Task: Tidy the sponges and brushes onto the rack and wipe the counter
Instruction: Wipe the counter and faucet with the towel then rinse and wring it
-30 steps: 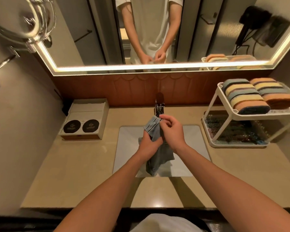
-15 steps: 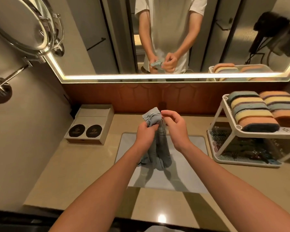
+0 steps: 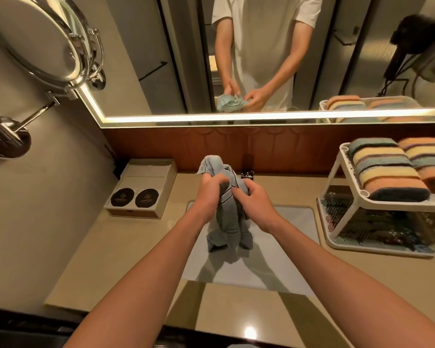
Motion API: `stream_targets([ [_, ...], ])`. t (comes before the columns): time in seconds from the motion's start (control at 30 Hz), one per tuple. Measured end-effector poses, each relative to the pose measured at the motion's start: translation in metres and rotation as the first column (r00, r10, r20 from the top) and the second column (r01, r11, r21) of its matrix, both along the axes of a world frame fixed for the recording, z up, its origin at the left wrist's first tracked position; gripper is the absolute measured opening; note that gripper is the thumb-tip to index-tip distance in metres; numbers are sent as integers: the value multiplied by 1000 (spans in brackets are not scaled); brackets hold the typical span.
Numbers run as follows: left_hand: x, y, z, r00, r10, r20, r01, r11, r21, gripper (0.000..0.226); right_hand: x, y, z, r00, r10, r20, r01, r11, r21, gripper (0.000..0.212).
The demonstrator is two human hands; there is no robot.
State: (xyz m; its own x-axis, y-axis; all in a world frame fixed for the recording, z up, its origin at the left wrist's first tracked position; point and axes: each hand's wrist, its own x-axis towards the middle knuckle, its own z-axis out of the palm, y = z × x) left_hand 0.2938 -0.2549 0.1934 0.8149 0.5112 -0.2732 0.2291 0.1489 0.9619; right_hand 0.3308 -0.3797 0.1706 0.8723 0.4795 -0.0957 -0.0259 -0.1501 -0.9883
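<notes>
Since a moment ago we are bunching the cloth (image 3: 225,209) tighter, our right hand (image 3: 253,199) now closing on it beside the left hand (image 3: 211,194), both gripping it above the sink (image 3: 294,247). Sponges (image 3: 384,169) are already sitting on the rack (image 3: 337,197). We are judging it best to gather the cloth into a flat pad before wiping the counter (image 3: 116,259).

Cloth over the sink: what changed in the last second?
The right hand moved from pinching the top of the cloth to closing a grip on its middle, beside the left hand, which kept its hold. Sponges on the rack and the box stayed put.
</notes>
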Motion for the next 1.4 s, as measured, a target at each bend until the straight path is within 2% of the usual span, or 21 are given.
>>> stream_targets([
  [0.07, -6, 7, -11, 999, -38, 9, 39, 997, -64, 60, -1, 6, 4, 998, -62, -5, 62, 997, 41, 16],
  [0.13, -20, 6, -20, 989, -147, 36, 150, 983, -111, 52, -2, 12, 10, 993, -109, -47, 113, 989, 99, 10],
  [0.17, -27, 5, -26, 977, -212, 29, 214, 972, -97, 50, -1, 16, 13, 990, -123, -65, 131, 983, 126, 11],
  [0.23, -41, 2, -40, 960, -280, -23, 279, 959, -53, 60, -2, 22, 21, 986, -135, -95, 150, 973, 175, 12],
  [0.27, -44, 0, -46, 966, -255, -33, 254, 967, -23, 63, -2, 25, 26, 983, -144, -109, 163, 968, 190, 11],
  [0.33, -44, -2, -58, 979, -203, -10, 204, 979, 30, 52, -2, 29, 33, 973, -174, -152, 206, 949, 237, 11],
  [0.4, -43, -2, -63, 969, -246, -7, 246, 965, 86, 50, -3, 30, 40, 959, -193, -210, 249, 925, 287, 15],
  [0.47, -40, 0, -70, 961, -271, -60, 276, 956, 101, 57, -2, 30, 47, 945, -210, -249, 286, 903, 322, 18],
  [0.63, -31, 15, -77, 948, -275, -159, 293, 950, 103, 43, 2, 27, 70, 898, -210, -387, 378, 820, 431, 17],
  [0.73, -25, 28, -69, 945, -299, -135, 318, 937, 144, 29, 8, 22, 77, 880, -259, -398, 431, 787, 441, 18],
  [0.8, -22, 37, -62, 955, -273, -115, 288, 946, 148, 30, 12, 17, 74, 869, -330, -369, 472, 777, 416, 20],
  [0.87, -19, 45, -56, 971, -218, -98, 231, 962, 144, 32, 16, 10, 65, 863, -399, -310, 495, 792, 357, 20],
  [1.0, -13, 56, -46, 975, -202, -96, 216, 960, 177, 29, 17, -4, 36, 860, -448, -243, 485, 866, 121, 21],
  [1.1, -10, 58, -38, 970, -230, -77, 241, 948, 208, 19, 11, -9, 17, 882, -420, -211, 400, 907, -135, 18],
  [1.2, -7, 59, -33, 964, -250, -88, 264, 933, 242, 19, 5, -15, 6, 917, -327, -228, 219, 890, -399, 12],
  [1.27, -5, 58, -27, 949, -291, -121, 314, 908, 277, 25, 3, -15, -1, 936, -258, -239, 90, 833, -546, 26],
  [1.33, -4, 56, -21, 919, -359, -163, 394, 852, 345, 30, 3, -9, -8, 961, -228, -155, 73, 753, -654, 48],
  [1.4, -2, 53, -16, 871, -441, -218, 491, 756, 434, 33, 3, 1, -9, 986, -164, -38, 107, 783, -613, 67],
])
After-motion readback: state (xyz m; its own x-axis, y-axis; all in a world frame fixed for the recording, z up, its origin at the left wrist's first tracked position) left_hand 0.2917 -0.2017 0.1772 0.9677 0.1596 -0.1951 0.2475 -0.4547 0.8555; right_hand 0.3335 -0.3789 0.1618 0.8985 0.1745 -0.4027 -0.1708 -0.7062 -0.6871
